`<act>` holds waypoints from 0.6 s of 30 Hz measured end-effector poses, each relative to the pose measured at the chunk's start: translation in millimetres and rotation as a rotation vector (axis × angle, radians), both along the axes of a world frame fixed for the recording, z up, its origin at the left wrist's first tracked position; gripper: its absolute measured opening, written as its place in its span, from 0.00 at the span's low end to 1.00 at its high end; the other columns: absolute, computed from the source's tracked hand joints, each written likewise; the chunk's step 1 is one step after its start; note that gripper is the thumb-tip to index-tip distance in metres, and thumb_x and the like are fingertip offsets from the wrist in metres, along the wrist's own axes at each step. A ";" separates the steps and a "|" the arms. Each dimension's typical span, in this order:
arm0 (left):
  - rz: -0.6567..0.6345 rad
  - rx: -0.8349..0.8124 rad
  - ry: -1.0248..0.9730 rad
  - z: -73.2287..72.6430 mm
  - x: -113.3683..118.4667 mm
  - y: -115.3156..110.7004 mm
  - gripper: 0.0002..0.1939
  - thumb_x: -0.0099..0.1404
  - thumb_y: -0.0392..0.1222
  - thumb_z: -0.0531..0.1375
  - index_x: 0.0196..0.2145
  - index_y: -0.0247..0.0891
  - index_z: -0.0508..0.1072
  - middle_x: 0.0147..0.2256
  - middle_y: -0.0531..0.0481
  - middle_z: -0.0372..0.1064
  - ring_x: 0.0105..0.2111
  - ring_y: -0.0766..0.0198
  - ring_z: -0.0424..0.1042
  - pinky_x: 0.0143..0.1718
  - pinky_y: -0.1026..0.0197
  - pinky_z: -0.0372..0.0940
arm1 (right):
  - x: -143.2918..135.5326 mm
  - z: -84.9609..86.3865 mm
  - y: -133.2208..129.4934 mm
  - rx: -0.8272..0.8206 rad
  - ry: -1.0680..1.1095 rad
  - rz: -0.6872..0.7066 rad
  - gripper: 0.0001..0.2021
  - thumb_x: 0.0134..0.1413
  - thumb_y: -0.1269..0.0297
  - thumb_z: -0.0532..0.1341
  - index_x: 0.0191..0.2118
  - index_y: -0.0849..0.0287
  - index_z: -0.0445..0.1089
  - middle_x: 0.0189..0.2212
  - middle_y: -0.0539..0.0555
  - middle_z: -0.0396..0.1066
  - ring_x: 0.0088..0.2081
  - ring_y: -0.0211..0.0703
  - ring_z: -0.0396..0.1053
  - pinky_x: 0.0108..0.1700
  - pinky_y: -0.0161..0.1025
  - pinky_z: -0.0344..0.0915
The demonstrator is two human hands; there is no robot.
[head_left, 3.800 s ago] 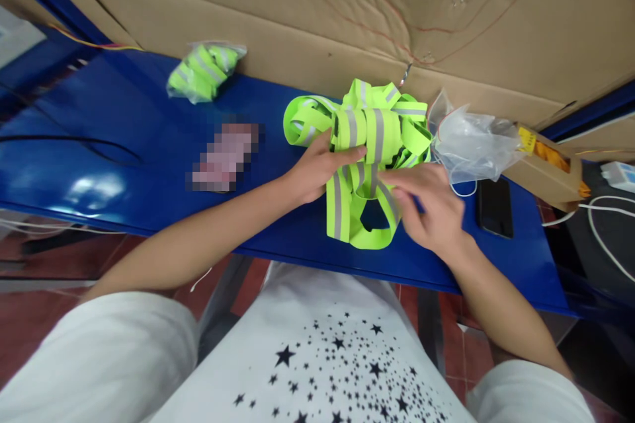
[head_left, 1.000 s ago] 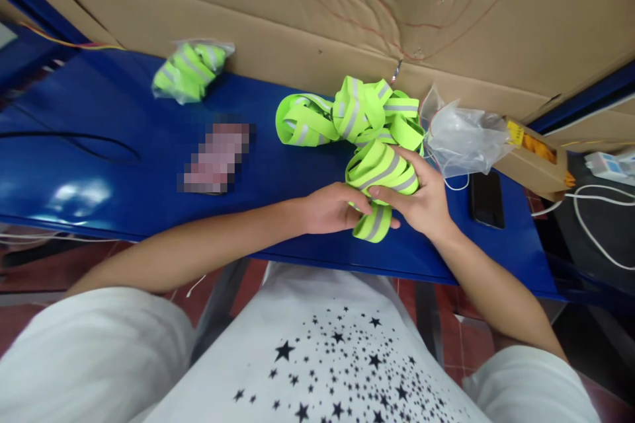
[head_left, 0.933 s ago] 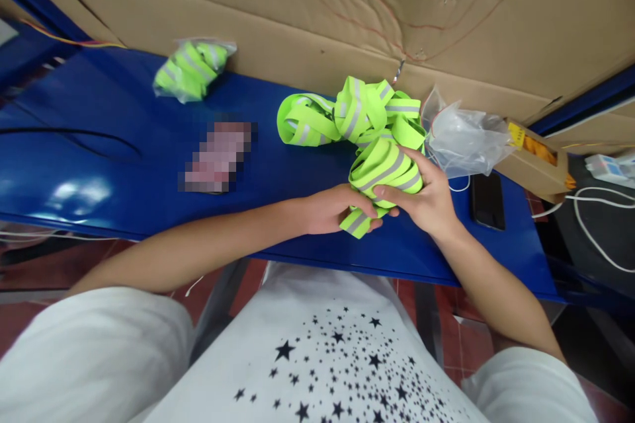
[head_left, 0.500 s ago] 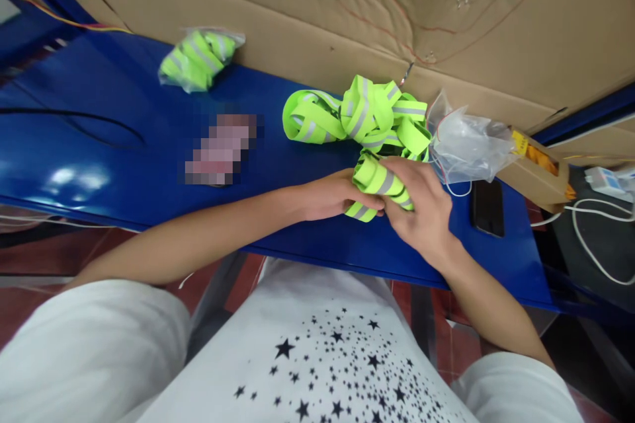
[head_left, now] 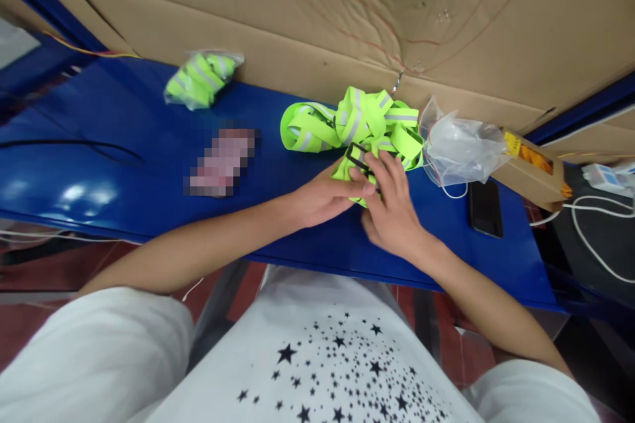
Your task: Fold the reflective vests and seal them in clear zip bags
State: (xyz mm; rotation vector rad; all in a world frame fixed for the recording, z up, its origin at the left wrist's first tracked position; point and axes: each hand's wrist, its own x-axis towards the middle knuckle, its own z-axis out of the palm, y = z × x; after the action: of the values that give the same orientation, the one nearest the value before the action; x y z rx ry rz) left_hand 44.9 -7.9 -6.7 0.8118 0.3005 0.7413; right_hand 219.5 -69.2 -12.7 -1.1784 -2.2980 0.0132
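Between my two hands is a rolled neon-yellow reflective strap [head_left: 342, 170] with a black buckle [head_left: 356, 154] showing on top. My left hand [head_left: 327, 197] closes around it from the left, thumb pressed against the roll. From the right, my right hand [head_left: 394, 205] has its fingers bent over the roll, covering much of it. Just behind them lies a loose heap of the same neon straps [head_left: 360, 117] with grey reflective stripes. Farther left, a clear bag of neon straps [head_left: 202, 79] rests against the cardboard.
On the blue table [head_left: 278, 238] lie a pixelated flat object [head_left: 223, 162] at left and a black phone [head_left: 485, 208] at right. Clear plastic bags [head_left: 461, 145] with a white cord sit beside an open cardboard box [head_left: 530, 168]. A cardboard wall [head_left: 248, 20] stands behind.
The roll has been turned, so its black buckle now faces up. My hands have shifted slightly left, and the right fingers have moved over the roll's top.
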 end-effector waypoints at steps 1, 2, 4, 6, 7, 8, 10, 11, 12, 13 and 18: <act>0.012 0.022 0.016 -0.9 -0.3 3.2 0.20 0.52 0.40 0.79 0.41 0.41 0.79 0.40 0.50 0.79 0.49 0.58 0.77 0.49 0.60 0.69 | 0.3 0.3 -0.7 -0.032 -0.005 0.042 0.44 0.67 0.66 0.60 0.79 0.41 0.37 0.80 0.53 0.36 0.80 0.64 0.32 0.77 0.75 0.34; 0.015 0.042 0.028 -1.9 -0.7 6.1 0.21 0.52 0.39 0.79 0.43 0.40 0.80 0.42 0.49 0.79 0.51 0.56 0.77 0.51 0.58 0.69 | 2.0 1.4 -0.9 -0.077 -0.003 0.082 0.47 0.66 0.64 0.61 0.80 0.43 0.31 0.80 0.53 0.27 0.80 0.65 0.25 0.77 0.76 0.31; 0.022 0.063 0.031 -4.2 -0.8 10.6 0.23 0.53 0.39 0.78 0.46 0.40 0.80 0.45 0.47 0.80 0.53 0.54 0.77 0.54 0.56 0.69 | 7.6 4.9 0.7 -0.188 0.048 0.146 0.48 0.67 0.61 0.60 0.79 0.41 0.27 0.80 0.50 0.18 0.79 0.63 0.19 0.76 0.76 0.28; 0.055 0.060 0.031 -6.6 0.3 13.1 0.27 0.52 0.37 0.79 0.50 0.41 0.80 0.48 0.47 0.81 0.54 0.53 0.77 0.57 0.55 0.69 | 13.3 7.4 4.9 -0.310 0.210 0.195 0.46 0.70 0.59 0.58 0.79 0.39 0.24 0.80 0.47 0.19 0.80 0.56 0.21 0.78 0.70 0.33; 0.077 0.049 0.044 -7.6 1.3 13.8 0.29 0.52 0.36 0.79 0.51 0.41 0.79 0.49 0.47 0.81 0.54 0.53 0.78 0.57 0.54 0.69 | 15.2 7.6 7.8 -0.360 0.319 0.213 0.44 0.71 0.58 0.56 0.79 0.39 0.23 0.80 0.48 0.23 0.80 0.52 0.25 0.78 0.66 0.39; 0.103 0.033 0.066 -8.3 2.3 14.1 0.31 0.51 0.35 0.79 0.52 0.41 0.79 0.49 0.47 0.81 0.53 0.53 0.78 0.56 0.54 0.69 | 16.2 6.9 11.0 -0.397 0.419 0.226 0.43 0.72 0.57 0.54 0.79 0.40 0.23 0.80 0.49 0.27 0.80 0.48 0.28 0.78 0.62 0.46; 0.158 0.001 0.120 -8.2 4.2 13.7 0.31 0.50 0.34 0.79 0.53 0.39 0.79 0.48 0.46 0.81 0.52 0.53 0.79 0.54 0.54 0.70 | 17.4 3.9 18.3 -0.426 0.545 0.220 0.39 0.73 0.55 0.53 0.79 0.42 0.30 0.80 0.51 0.37 0.80 0.45 0.38 0.76 0.56 0.56; 0.184 -0.011 0.143 -7.5 4.9 13.1 0.31 0.50 0.34 0.79 0.52 0.38 0.79 0.48 0.46 0.81 0.51 0.53 0.79 0.53 0.55 0.70 | 18.7 2.3 22.4 -0.413 0.570 0.193 0.35 0.74 0.53 0.52 0.79 0.43 0.37 0.79 0.52 0.44 0.79 0.46 0.44 0.75 0.54 0.58; 0.207 -0.019 0.159 -6.5 5.2 12.4 0.31 0.49 0.34 0.79 0.51 0.38 0.79 0.48 0.46 0.81 0.50 0.53 0.79 0.53 0.55 0.69 | 21.5 1.1 27.0 -0.372 0.583 0.138 0.32 0.74 0.52 0.52 0.77 0.44 0.45 0.76 0.53 0.52 0.77 0.47 0.52 0.73 0.53 0.61; 0.222 -0.025 0.169 -5.2 5.4 11.6 0.30 0.48 0.34 0.79 0.50 0.37 0.79 0.48 0.46 0.81 0.50 0.53 0.79 0.53 0.54 0.69 | 26.3 0.5 32.2 -0.298 0.584 0.049 0.28 0.74 0.51 0.52 0.75 0.45 0.53 0.72 0.55 0.61 0.73 0.48 0.60 0.72 0.52 0.63; 0.241 -0.023 0.168 -0.1 2.7 11.9 0.30 0.47 0.33 0.79 0.48 0.38 0.80 0.47 0.48 0.81 0.50 0.54 0.78 0.55 0.53 0.69 | 77.2 4.2 63.6 0.149 0.278 -0.612 0.23 0.70 0.47 0.56 0.59 0.57 0.72 0.55 0.63 0.73 0.55 0.57 0.71 0.65 0.62 0.63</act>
State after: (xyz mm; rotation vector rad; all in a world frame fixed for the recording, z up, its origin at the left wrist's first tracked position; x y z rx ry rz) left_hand 47.7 4.0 -6.8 0.8264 0.5642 0.8944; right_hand 296.7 -5.6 -8.5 -1.6335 -1.6021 -0.2036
